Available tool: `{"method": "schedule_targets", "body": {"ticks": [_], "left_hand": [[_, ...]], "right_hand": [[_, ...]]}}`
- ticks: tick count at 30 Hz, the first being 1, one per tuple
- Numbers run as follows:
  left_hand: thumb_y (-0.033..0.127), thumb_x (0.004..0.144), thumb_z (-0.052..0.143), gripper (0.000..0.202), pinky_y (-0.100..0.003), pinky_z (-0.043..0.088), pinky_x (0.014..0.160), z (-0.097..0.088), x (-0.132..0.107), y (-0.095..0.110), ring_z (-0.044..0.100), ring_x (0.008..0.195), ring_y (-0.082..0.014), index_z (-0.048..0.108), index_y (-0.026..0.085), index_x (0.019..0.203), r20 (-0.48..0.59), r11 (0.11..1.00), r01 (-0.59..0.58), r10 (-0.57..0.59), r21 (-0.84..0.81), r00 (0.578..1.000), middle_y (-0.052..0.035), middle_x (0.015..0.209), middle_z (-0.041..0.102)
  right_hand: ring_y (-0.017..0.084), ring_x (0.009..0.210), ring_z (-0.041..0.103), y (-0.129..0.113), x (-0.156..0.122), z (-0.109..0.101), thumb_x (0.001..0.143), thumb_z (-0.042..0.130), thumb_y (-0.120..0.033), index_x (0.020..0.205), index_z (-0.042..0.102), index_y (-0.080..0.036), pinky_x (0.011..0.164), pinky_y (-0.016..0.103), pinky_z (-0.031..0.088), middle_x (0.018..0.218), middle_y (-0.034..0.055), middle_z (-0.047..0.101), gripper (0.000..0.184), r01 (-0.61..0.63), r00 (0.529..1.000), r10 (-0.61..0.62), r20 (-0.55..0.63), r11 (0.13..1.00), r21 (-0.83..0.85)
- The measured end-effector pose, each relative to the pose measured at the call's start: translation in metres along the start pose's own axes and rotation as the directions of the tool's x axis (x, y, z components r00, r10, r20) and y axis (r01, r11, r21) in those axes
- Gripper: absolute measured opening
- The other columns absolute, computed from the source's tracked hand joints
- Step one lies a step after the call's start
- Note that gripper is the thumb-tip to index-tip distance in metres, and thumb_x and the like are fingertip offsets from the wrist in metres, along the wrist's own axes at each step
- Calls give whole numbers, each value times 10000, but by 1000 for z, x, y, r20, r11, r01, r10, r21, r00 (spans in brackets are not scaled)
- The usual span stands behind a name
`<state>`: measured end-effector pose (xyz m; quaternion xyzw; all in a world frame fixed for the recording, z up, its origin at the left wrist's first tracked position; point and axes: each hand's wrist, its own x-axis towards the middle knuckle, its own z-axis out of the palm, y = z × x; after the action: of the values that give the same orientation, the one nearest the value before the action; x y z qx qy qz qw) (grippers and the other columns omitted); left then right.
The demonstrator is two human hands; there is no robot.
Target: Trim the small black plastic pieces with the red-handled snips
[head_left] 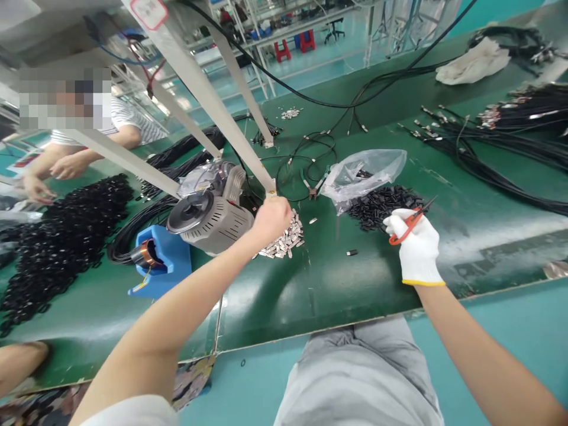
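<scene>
My left hand [271, 220] is bare and curled into a fist, just above a heap of small silver metal terminals [286, 238]; anything inside the fist is hidden. My right hand [415, 248] wears a white glove with a yellow cuff and grips orange-handled scissors [410, 223], their dark blades pointing up and right. Just beyond the scissors lies a pile of small black parts [381, 207], next to a clear plastic bag [359, 174]. Pliers with green handles [315, 184] rest by the bag.
A grey round transformer [208, 219] and a blue holder with a copper coil [153, 260] stand on the green workbench [310, 296]. Black cable bundles [488, 148] lie at the right. Pale metal posts [199, 100] rise from the bench. A co-worker's hands [66, 167] work across the bench at the left.
</scene>
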<state>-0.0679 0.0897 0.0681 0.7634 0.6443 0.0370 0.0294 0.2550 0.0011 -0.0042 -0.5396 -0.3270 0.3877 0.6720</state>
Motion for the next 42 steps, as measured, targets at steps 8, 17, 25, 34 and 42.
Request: {"method": "schedule_targets", "body": {"ticks": [8, 17, 25, 34, 42], "left_hand": [[239, 981, 515, 169, -409, 515, 889, 44, -4, 128, 619, 975, -255, 626, 190, 863, -39, 862, -349, 361, -367, 932, -94, 980, 709], [75, 919, 431, 298, -401, 503, 1027, 67, -6, 98, 629, 1035, -229, 713, 164, 942, -43, 779, -402, 436, -481, 899, -86, 1016, 728], [50, 926, 374, 458, -463, 487, 1070, 77, -5, 121, 551, 1244, -265, 667, 160, 1260, -62, 752, -534, 556, -386, 829, -123, 1341, 632], [313, 981, 600, 179, -433, 504, 957, 67, -60, 107, 583, 1051, -254, 637, 196, 1111, -35, 731, -491, 541, -474, 840, -98, 1098, 659], [267, 990, 586, 96, -396, 518, 935, 84, -70, 119, 626, 994, -221, 644, 200, 1029, -90, 645, -410, 469, -645, 878, -76, 1023, 687]], "right_hand": [[137, 731, 692, 1, 0, -4, 773, 850, -376, 1026, 735, -177, 684, 277, 560, 898, 50, 760, 342, 30, 999, -29, -26, 998, 50], [156, 766, 708, 7, 7, -6, 763, 848, -432, 1032, 727, -199, 701, 303, 577, 894, 38, 755, 376, 22, 1000, -22, -4, 999, 31], [145, 720, 688, 7, 3, -6, 758, 863, -421, 1031, 730, -197, 686, 296, 563, 866, 28, 751, 377, 31, 999, -31, 24, 999, 20], [151, 727, 686, 8, 4, -6, 767, 842, -447, 1041, 728, -195, 681, 308, 572, 874, 36, 752, 389, 21, 999, -20, 32, 1000, -22], [147, 744, 691, 2, -2, -5, 782, 828, -423, 1051, 719, -192, 701, 302, 569, 897, 35, 744, 371, 13, 998, -10, 54, 998, -56]]}}
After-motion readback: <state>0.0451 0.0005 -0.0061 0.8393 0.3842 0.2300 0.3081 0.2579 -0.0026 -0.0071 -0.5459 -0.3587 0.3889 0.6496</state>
